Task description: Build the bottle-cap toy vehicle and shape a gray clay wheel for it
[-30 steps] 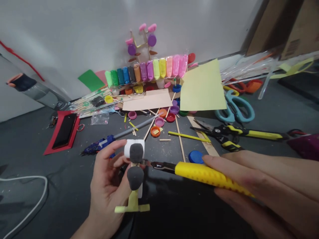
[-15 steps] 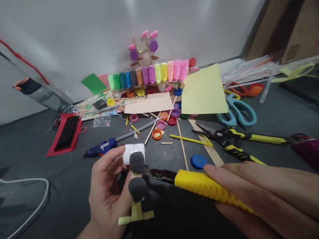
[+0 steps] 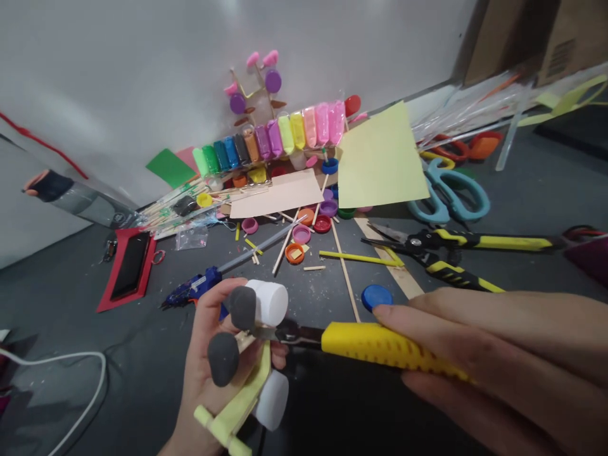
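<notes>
Turned since earlier, the grey-white-yellow model held in left hand seems light, fragile: grip white cylinder; right hand clasps yellow-handled knife.

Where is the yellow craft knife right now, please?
In the head view's lower right, the yellow craft knife is in the right hand, just below the round blue lid, its blade at the grey, white and yellow model in the left hand.

Cutter hndl: matt plast., bumpy
</notes>
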`<state>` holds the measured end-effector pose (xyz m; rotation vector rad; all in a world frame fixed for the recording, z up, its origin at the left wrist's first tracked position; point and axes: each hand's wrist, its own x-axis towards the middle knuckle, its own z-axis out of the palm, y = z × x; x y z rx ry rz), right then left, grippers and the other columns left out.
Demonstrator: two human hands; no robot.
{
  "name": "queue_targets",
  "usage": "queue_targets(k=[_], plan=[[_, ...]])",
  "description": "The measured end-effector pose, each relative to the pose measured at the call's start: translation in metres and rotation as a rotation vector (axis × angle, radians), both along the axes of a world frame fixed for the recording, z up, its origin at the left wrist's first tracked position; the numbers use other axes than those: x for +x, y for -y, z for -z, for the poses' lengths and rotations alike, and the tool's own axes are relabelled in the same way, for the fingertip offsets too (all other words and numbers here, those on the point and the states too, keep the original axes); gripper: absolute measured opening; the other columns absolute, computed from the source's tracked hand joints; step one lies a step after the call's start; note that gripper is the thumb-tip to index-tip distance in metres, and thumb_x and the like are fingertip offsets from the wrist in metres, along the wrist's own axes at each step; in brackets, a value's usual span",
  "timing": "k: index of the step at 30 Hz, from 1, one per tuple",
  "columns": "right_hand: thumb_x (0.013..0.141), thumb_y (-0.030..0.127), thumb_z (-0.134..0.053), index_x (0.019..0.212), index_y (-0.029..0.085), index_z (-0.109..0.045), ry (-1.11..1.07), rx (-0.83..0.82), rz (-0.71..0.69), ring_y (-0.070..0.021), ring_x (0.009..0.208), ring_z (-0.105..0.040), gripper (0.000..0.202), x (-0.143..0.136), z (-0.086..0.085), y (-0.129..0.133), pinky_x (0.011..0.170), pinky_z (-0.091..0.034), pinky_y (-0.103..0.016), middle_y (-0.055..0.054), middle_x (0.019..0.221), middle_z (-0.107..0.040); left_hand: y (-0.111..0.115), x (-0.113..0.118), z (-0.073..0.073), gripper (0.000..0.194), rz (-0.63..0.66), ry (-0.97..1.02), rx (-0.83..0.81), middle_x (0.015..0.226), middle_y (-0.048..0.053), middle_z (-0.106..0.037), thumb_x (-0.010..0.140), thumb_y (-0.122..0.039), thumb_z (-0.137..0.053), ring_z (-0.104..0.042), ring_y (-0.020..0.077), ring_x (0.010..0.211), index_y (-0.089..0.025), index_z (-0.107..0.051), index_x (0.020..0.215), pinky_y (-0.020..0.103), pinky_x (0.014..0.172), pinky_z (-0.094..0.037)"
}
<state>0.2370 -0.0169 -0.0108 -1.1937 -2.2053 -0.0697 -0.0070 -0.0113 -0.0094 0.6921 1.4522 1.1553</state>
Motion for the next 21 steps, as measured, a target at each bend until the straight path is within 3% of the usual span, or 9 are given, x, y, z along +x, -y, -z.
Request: queue_targets(k=[7,10,14,17,21], plan=[[0.108,0.031,-0.037,0.108,0.029,-0.057,0.036,-0.050,-0.111,-0.0145,0.066,-0.068,0.020,0.004,-0.005,-0.005,0.054,-0.049,-0.030,0.001,0.089,-0.074,0.000,0.003,0.004,0.061,0.035,0.150,0.039,0.077,-0.002,-0.080,0.064,-0.039,-0.097,-0.070,0.0146,0.051,-0.035,-0.059,0.111,0.024,0.053,-0.057],[0.109,0.033,-0.035,0.109,0.030,-0.057,0.049,-0.027,-0.094,-0.0161,0.069,-0.069,0.022,0.004,-0.004,-0.004,0.057,-0.049,-0.031,0.000,0.090,-0.075,0.002,0.003,0.005,0.053,0.010,0.100,0.104,0.064,-0.004,-0.074,0.068,-0.038,-0.094,-0.078,0.0219,0.067,-0.035,-0.062,0.111,0.022,0.053,-0.056],[0.107,0.038,-0.040,0.112,0.031,-0.061,0.017,-0.030,-0.064,-0.0146,0.070,-0.069,0.023,0.005,0.001,-0.001,0.061,-0.051,-0.029,0.002,0.092,-0.075,0.002,0.003,0.004,0.052,-0.053,-0.009,0.153,0.075,-0.001,-0.079,0.068,-0.031,-0.093,-0.081,0.0268,0.089,-0.031,-0.065,0.112,0.023,0.060,-0.062],[0.106,0.039,-0.043,0.116,0.032,-0.063,-0.017,-0.043,-0.024,-0.0141,0.071,-0.069,0.024,0.005,0.004,0.000,0.064,-0.053,-0.028,0.003,0.093,-0.075,0.001,0.005,0.003,0.050,-0.080,-0.024,0.162,0.080,0.000,-0.080,0.069,-0.028,-0.092,-0.081,0.0254,0.080,-0.030,-0.065,0.111,0.021,0.054,-0.060],[0.101,0.046,-0.051,0.110,0.037,-0.069,-0.077,-0.045,-0.005,-0.0177,0.068,-0.070,0.023,0.004,0.007,0.004,0.057,-0.055,-0.028,0.002,0.088,-0.075,0.000,0.007,0.003,0.051,-0.095,-0.041,0.157,0.081,0.001,-0.081,0.067,-0.030,-0.093,-0.081,0.0232,0.075,-0.029,-0.065,0.110,0.021,0.056,-0.062]])
